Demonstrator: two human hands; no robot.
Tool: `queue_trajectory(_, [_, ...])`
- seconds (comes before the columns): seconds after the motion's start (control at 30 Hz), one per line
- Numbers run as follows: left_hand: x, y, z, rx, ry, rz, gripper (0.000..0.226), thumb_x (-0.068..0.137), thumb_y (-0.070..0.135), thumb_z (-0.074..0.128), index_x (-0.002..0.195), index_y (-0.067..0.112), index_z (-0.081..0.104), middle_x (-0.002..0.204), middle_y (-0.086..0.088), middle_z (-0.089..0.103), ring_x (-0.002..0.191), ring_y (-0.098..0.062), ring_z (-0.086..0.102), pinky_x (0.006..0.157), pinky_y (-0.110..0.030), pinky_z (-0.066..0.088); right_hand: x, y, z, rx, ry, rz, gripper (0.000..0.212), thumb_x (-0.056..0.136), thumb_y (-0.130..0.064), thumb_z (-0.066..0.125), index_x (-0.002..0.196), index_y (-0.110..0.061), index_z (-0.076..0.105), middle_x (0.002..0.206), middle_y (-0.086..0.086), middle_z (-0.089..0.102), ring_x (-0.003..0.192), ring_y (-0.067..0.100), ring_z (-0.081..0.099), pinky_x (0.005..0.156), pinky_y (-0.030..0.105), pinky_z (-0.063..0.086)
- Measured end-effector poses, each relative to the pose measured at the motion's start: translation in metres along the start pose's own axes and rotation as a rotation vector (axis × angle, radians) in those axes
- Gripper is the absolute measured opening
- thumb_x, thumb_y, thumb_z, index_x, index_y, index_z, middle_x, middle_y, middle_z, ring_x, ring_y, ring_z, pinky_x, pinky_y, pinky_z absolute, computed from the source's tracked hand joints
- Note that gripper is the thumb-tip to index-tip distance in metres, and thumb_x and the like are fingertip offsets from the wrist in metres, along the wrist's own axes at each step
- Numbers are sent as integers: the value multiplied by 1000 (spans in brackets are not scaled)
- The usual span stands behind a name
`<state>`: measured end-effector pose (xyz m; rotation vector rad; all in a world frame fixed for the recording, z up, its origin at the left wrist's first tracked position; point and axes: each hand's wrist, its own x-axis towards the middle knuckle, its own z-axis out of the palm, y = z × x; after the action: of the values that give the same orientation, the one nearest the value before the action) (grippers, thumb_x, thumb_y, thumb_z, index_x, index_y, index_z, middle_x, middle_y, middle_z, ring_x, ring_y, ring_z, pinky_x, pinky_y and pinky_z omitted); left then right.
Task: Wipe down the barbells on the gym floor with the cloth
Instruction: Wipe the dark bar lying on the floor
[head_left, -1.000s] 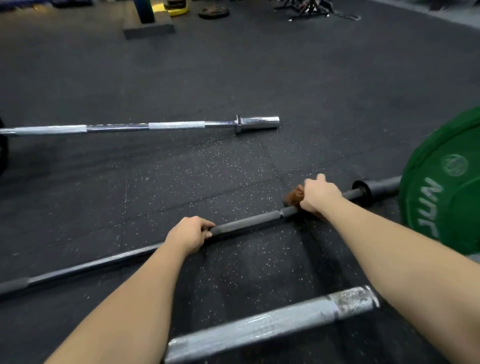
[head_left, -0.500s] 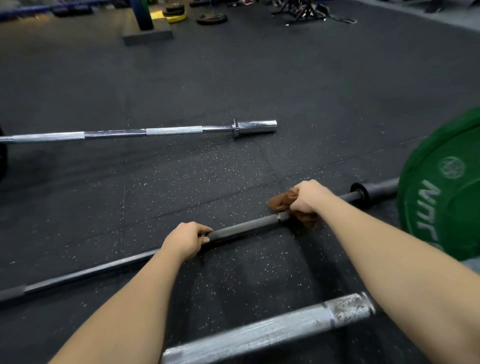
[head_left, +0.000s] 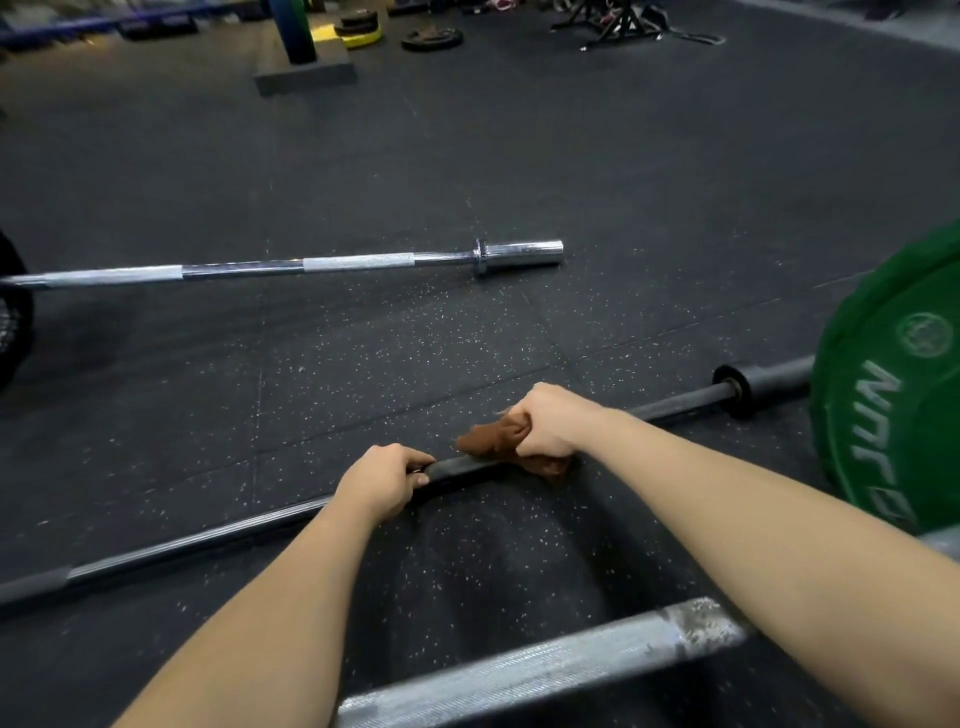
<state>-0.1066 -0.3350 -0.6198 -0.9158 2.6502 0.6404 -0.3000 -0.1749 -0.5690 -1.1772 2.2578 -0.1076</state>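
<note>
My left grip (head_left: 382, 480) is curled round the black barbell (head_left: 197, 540) lying on the near floor (head_left: 467, 182), arm reaching straight out. Just to its right, my right grip (head_left: 550, 421) squeezes the brown cloth (head_left: 488, 436) onto that bar. A green plate (head_left: 893, 395) sits at the bar's right end.

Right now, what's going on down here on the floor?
A person is wiping a dark barbell lying on the gym floor. The left hand grips the shaft, and beside it the right hand holds a brown cloth bunched around the bar. A green plate stands at its right end. The far silver barbell and the near silver barbell lie untouched.
</note>
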Motion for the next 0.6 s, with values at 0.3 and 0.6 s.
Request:
queue_trajectory(0.3, [-1,1,-1,21,2,12,30,101,23,58,125,37,70,116,5,74,110,-22,64,94,-37,52,1,63,-17,-132,134,387,27,86,-24,62,113,-20,64,125,11,49,103,37,60,78,35,49])
queue_trajectory(0.6, [-3,3,-1,22,10,2,30,101,23,59,125,37,70,117,3,74,110,-23,64,94,-38,52,7,-1,10,-89,6,9,17,71,-17,66,76,-27,53,98,4,46,80,30,63,72,39,59])
